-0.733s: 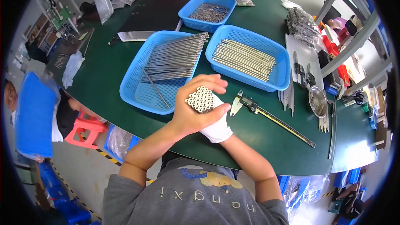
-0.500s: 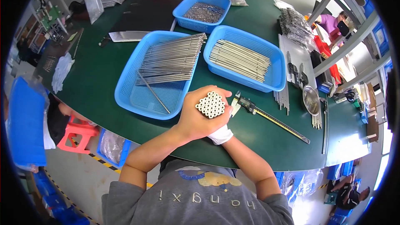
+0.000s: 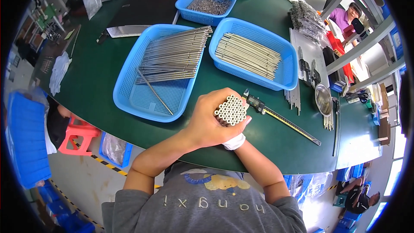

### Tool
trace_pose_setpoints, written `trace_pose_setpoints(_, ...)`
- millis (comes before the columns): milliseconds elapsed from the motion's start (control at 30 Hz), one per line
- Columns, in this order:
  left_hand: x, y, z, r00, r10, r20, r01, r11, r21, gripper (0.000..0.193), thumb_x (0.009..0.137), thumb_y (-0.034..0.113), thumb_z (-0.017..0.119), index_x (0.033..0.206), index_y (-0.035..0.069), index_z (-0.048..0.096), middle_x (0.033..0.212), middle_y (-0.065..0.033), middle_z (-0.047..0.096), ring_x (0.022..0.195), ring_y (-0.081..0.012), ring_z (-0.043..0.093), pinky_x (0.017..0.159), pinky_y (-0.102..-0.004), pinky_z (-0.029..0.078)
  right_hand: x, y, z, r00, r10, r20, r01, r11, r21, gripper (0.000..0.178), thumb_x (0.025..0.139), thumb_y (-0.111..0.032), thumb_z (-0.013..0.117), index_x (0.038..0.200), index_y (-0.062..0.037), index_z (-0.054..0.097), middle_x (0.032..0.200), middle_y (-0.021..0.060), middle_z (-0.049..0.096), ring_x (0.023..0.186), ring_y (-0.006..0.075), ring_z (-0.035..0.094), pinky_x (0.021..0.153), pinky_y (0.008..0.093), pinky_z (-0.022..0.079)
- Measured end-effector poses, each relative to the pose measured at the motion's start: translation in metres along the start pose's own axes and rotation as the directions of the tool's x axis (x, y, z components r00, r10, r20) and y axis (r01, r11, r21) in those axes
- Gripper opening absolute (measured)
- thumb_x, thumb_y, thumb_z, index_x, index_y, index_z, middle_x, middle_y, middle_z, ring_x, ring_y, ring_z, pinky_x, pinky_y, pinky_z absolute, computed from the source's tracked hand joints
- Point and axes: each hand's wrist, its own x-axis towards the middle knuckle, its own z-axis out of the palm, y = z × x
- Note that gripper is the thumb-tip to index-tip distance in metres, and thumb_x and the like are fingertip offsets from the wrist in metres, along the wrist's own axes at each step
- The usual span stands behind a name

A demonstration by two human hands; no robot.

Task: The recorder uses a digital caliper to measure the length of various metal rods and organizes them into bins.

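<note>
My left hand (image 3: 206, 118) is wrapped round a bundle of thin metal tubes (image 3: 232, 110), whose round hollow ends face up toward me. Behind and under it, my right hand (image 3: 234, 142) shows only a strip of white glove at the wrist; its fingers are hidden by the left hand. Just right of the bundle, a digital caliper (image 3: 276, 114) lies on the green table (image 3: 207, 155). Beyond my hands, a blue basket (image 3: 125, 84) on the left holds long grey metal rods (image 3: 172, 54), one lying askew. The blue basket on the right (image 3: 290, 75) holds paler rods (image 3: 248, 55).
A third blue basket (image 3: 207, 19) farther back contains small metal parts. On the right are a metal bowl (image 3: 322, 99), loose rods (image 3: 293, 99), more calipers (image 3: 308, 71) and a grey frame post (image 3: 358, 49). A person in purple (image 3: 340, 17) sits beyond.
The bundle and my left hand have shifted slightly right relative to the table. The tube ends are gathered into a rounder cluster. The whole view has tilted a little.
</note>
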Motion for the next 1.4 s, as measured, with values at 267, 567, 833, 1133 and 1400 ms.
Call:
trace_pose_setpoints(267,0.004,0.003,-0.007,0.995,0.022,0.098,-0.025,0.999,0.028,0.023,0.07,0.008,0.072,0.089,0.005,0.059,0.082,-0.0028,0.062,0.095,-0.022,0.065,0.095,-0.0399,0.041,0.0,0.007,0.001,0.996,-0.086,0.007,0.086,0.977,-0.195,0.019,0.087,-0.016,0.057,0.105,-0.0089,0.057,0.094,0.0066,0.059,0.093,0.0212,0.058,0.083,0.0334,0.046)
trace_pose_setpoints(567,0.005,0.012,-0.016,0.955,-0.179,0.235,0.22,0.961,-0.164,0.039,0.079,0.038,0.055,0.094,0.002,0.057,0.087,-0.0069,0.061,0.096,-0.0224,0.059,0.101,-0.0387,0.035,0.004,0.018,0.006,0.983,-0.182,-0.002,0.169,0.914,-0.368,0.018,0.09,-0.016,0.053,0.105,-0.0085,0.056,0.094,0.0071,0.058,0.095,0.0207,0.056,0.085,0.0341,0.045)
trace_pose_setpoints(833,0.007,0.016,-0.016,0.975,-0.117,0.189,0.151,0.973,-0.175,0.031,0.086,0.024,0.046,0.098,-0.002,0.056,0.086,-0.0115,0.061,0.076,-0.0148,0.058,0.072,-0.0292,0.046,-0.001,-0.003,-0.005,0.995,0.019,0.103,0.002,0.979,-0.204,0.028,0.08,-0.017,0.064,0.107,-0.0135,0.057,0.098,0.0053,0.06,0.091,0.025,0.059,0.078,0.0335,0.048)
trace_pose_setpoints(1133,0.009,0.019,-0.02,0.938,-0.235,0.255,0.316,0.881,-0.351,0.04,0.091,0.028,0.033,0.098,-0.003,0.056,0.09,-0.0124,0.062,0.088,-0.0178,0.061,0.083,-0.0304,0.046,0.004,-0.007,-0.002,1.0,-0.013,0.019,0.016,0.99,-0.142,0.026,0.078,-0.013,0.066,0.103,-0.0131,0.058,0.094,0.0047,0.061,0.089,0.0241,0.061,0.077,0.0328,0.048)
trace_pose_setpoints(1400,0.023,0.03,-0.027,0.903,-0.303,0.305,0.353,0.927,-0.125,0.045,0.092,0.025,0.03,0.088,-0.005,0.063,0.087,-0.018,0.067,0.09,-0.0251,0.063,0.101,-0.0413,0.041,0.001,-0.004,-0.001,0.994,0.01,0.113,0.019,0.967,-0.254,0.023,0.081,-0.014,0.062,0.103,-0.0168,0.059,0.095,0.0039,0.062,0.089,0.0236,0.061,0.076,0.033,0.05)
